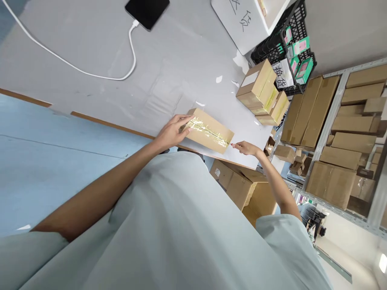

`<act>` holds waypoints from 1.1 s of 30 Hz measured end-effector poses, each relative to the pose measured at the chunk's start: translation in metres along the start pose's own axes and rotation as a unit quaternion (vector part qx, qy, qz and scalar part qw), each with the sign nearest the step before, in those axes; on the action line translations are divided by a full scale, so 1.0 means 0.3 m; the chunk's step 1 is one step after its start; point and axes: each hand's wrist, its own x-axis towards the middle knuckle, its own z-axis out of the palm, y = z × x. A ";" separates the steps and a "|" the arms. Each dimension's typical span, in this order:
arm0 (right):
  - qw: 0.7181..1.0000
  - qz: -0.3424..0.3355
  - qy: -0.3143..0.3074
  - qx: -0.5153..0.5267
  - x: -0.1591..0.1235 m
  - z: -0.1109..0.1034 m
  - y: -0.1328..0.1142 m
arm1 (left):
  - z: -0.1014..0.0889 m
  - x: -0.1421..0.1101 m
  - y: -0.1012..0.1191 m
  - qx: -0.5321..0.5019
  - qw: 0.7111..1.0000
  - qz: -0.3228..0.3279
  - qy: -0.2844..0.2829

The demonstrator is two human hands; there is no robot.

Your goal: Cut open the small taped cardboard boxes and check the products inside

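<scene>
A flat brown cardboard box lies near the front edge of the grey table, with a strip of clear shiny tape running along its top. My left hand rests on the box's left end, fingers stretched over it. My right hand is at the box's right end, fingers pinched together on something small at the tape's end that I cannot make out.
Several taped cardboard boxes are stacked at the table's right. Behind them stands a black crate with green packets. A black phone on a white cable lies at the back. Metal shelves hold cartons. An open carton sits below the table.
</scene>
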 end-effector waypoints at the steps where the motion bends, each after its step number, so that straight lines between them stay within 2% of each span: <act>1: 1.000 -0.006 -0.005 0.015 0.006 0.004 0.006 | 0.000 0.000 -0.001 -0.001 1.000 -0.003 -0.003; 7: 0.996 -0.017 -0.016 0.081 0.049 0.020 0.034 | -0.001 0.008 0.042 0.044 0.999 -0.013 -0.006; 13: 0.997 -0.005 -0.021 0.077 0.076 0.030 0.056 | 0.070 0.089 0.146 0.147 0.988 -0.053 0.015; 16: 0.998 -0.002 -0.003 0.062 0.081 0.042 0.062 | 0.103 0.115 0.155 0.170 0.983 -0.056 0.037; 20: 0.996 -0.026 0.031 0.083 0.079 0.074 0.070 | 0.114 0.115 0.142 0.177 0.982 -0.041 0.056; 24: 0.987 -0.072 0.111 0.090 0.030 0.144 0.043 | 0.109 0.105 0.152 0.177 0.982 -0.040 0.057; 27: 0.985 -0.017 0.166 0.040 -0.050 0.231 0.007 | 0.099 0.100 0.166 0.175 0.982 -0.047 0.046; 29: 0.984 0.008 0.175 0.030 -0.115 0.293 0.008 | 0.089 0.099 0.169 0.172 0.983 -0.048 0.031; 33: 0.959 -0.061 0.222 0.166 -0.197 0.377 0.077 | 0.056 0.110 0.148 0.144 0.988 -0.049 0.032</act>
